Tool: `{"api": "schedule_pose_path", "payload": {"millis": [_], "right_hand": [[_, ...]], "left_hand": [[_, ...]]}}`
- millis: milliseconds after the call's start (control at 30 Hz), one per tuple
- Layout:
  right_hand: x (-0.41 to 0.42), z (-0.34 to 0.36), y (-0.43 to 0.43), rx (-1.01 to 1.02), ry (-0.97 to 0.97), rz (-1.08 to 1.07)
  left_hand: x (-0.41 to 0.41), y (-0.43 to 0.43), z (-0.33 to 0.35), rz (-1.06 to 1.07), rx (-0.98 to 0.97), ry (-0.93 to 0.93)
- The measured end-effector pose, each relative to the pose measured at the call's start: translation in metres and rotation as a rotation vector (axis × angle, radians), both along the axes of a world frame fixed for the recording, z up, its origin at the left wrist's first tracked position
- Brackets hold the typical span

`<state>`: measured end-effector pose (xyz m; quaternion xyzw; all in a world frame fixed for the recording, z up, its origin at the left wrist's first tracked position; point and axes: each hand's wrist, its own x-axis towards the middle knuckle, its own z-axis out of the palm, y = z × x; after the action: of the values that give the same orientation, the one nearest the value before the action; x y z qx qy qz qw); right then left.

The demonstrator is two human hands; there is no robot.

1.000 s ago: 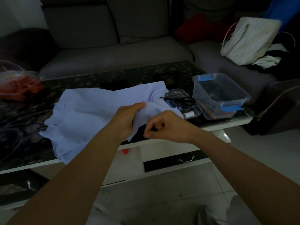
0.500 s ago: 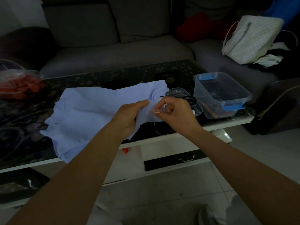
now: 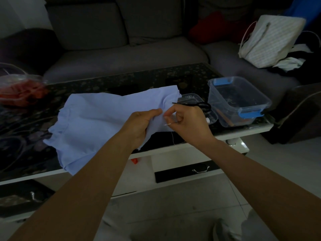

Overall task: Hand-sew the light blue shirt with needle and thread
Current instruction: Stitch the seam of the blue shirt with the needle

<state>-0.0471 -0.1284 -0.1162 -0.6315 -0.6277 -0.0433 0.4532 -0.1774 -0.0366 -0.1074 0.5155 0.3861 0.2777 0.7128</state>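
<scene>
Up from the front edge of the table (image 3: 121, 84), the right hand (image 3: 189, 124) now meets the shirt (image 3: 104, 119) and pinches one needle (image 3: 172, 123) between thumb and forefinger, its tip toward the cloth. One thin pale thread (image 3: 172, 136) hangs below it toward the front edge. The single shirt is light blue, plain and crumpled. It lies across the middle of the table, and its left part droops over the front edge. The left hand (image 3: 139, 126) grips a fold at the shirt's right side with the thumb on top, just beside the right fingertips. Toward the right edge stand two clear boxes. The small one (image 3: 191, 97) carries one pair of black scissors (image 3: 199, 105) and one white spool (image 3: 208, 120). The big one (image 3: 224, 110) has blue clips.
</scene>
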Motion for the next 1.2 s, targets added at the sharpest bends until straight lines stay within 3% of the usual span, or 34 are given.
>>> {"api": "schedule_pose_path", "payload": {"millis": [100,200,300,533,667,833,967,1200], "right_hand": [[-0.004,0.002,-0.008,-0.149,-0.026,0.212],[-0.008,-0.001,-0.014,-0.424,-0.046,0.424],[-0.006,-0.004,-0.017,-0.556,-0.008,0.489],[0.005,0.004,-0.008,-0.174,0.203,0.129],[0.006,0.009,-0.003,-0.113,0.329,0.019],[0.009,0.008,0.002,-0.312,0.457,0.134],[0.012,0.007,0.001,-0.351,0.416,0.115],[0.014,0.008,-0.002,-0.326,0.515,0.065]], "left_hand": [[0.001,0.001,0.001,0.017,-0.007,-0.007],[0.000,0.002,0.001,0.044,0.000,0.039],[0.000,0.003,0.001,0.084,0.022,0.070],[0.000,-0.002,0.003,0.022,0.044,0.005],[-0.002,-0.004,0.005,-0.024,0.094,0.030],[-0.005,-0.014,0.011,-0.167,0.338,0.151],[-0.006,-0.014,0.012,-0.059,0.478,0.244],[-0.018,0.003,0.001,0.036,1.000,0.571]]}}
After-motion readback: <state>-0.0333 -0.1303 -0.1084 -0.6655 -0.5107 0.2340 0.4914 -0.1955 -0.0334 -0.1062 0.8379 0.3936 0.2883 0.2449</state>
